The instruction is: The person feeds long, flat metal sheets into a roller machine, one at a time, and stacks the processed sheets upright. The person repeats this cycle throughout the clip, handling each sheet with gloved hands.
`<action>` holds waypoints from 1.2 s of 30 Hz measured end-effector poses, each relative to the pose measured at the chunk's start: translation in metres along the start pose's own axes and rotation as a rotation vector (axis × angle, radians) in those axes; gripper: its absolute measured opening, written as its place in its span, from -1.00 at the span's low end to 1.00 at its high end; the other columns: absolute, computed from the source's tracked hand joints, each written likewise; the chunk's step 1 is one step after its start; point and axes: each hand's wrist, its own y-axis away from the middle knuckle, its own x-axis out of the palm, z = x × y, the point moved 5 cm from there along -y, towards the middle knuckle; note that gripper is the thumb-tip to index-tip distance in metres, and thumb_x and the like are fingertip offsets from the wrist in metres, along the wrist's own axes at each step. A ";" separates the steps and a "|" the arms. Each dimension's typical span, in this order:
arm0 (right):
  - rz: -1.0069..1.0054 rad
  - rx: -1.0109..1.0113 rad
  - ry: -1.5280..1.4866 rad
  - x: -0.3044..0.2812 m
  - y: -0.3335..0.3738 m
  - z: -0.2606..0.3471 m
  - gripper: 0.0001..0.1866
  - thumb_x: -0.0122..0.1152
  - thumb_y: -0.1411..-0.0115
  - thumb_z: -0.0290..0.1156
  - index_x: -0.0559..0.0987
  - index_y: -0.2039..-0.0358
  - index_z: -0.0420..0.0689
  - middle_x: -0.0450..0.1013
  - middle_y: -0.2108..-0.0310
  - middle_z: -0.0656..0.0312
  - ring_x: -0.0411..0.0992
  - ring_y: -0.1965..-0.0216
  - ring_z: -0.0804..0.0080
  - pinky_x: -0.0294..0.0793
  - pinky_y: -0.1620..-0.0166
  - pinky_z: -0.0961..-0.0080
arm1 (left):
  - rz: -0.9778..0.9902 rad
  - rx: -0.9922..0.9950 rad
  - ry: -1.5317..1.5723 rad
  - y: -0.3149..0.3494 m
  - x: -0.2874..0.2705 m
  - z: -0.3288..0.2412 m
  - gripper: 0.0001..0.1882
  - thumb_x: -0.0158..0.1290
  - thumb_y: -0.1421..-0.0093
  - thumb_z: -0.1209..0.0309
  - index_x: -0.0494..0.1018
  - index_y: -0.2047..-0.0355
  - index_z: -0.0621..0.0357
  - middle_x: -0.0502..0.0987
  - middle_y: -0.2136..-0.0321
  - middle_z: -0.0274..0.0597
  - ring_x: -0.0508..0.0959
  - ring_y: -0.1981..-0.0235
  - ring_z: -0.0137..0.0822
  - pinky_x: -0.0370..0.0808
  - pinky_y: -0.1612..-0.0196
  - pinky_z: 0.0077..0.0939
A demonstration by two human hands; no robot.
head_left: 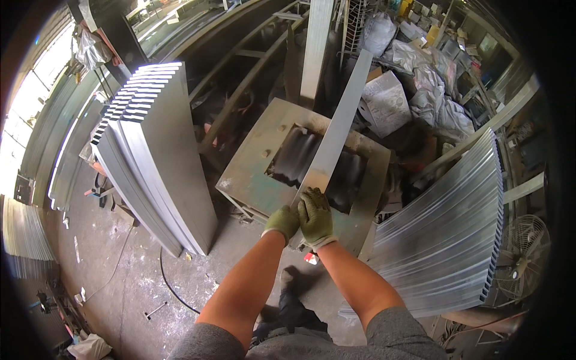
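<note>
Both my hands wear green work gloves and sit side by side at the near end of a long flat metal profile. My left hand is closed on the profile's near left edge. My right hand is closed over its near right side, with its fingers pointing forward. The profile slants away and to the right across a worn metal machine table. Beneath it, the table's cut-out shows dark, rounded, roller-like surfaces. My palms and the profile's very end are hidden by the gloves.
Left of the table, a tall stack of metal profiles stands on the floor. More long profiles lean in a fanned row at the right, beside a fan. Wrapped bundles lie behind. A black cable crosses the floor.
</note>
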 end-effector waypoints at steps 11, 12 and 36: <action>0.051 0.030 -0.067 -0.004 -0.038 -0.004 -0.79 0.30 -0.35 -0.35 0.70 0.12 -0.21 0.69 0.07 -0.01 0.63 0.02 -0.15 0.59 -0.16 -0.01 | -0.028 0.048 0.007 0.012 0.006 0.018 -0.25 0.06 -0.41 -0.24 0.62 -0.06 0.31 0.65 -0.07 0.42 0.62 -0.18 0.33 0.55 -0.20 0.04; -0.024 -0.004 -0.076 -0.003 -0.035 0.004 -0.80 0.30 -0.34 -0.36 0.69 0.13 -0.21 0.68 0.09 -0.01 0.63 0.03 -0.15 0.59 -0.15 -0.01 | 0.005 0.008 0.036 0.029 0.010 0.035 -0.20 0.07 -0.37 -0.31 0.60 -0.11 0.29 0.64 -0.08 0.42 0.61 -0.18 0.34 0.54 -0.22 0.07; 0.016 -0.256 0.278 0.032 -0.108 -0.015 -0.60 0.23 -0.43 -0.18 0.59 0.55 -0.08 0.58 0.47 0.07 0.56 0.33 -0.11 0.49 0.19 -0.09 | 0.074 0.023 0.167 0.049 -0.006 -0.003 -0.16 0.08 -0.37 -0.36 0.58 -0.10 0.31 0.69 0.00 0.39 0.65 -0.12 0.34 0.56 -0.17 0.05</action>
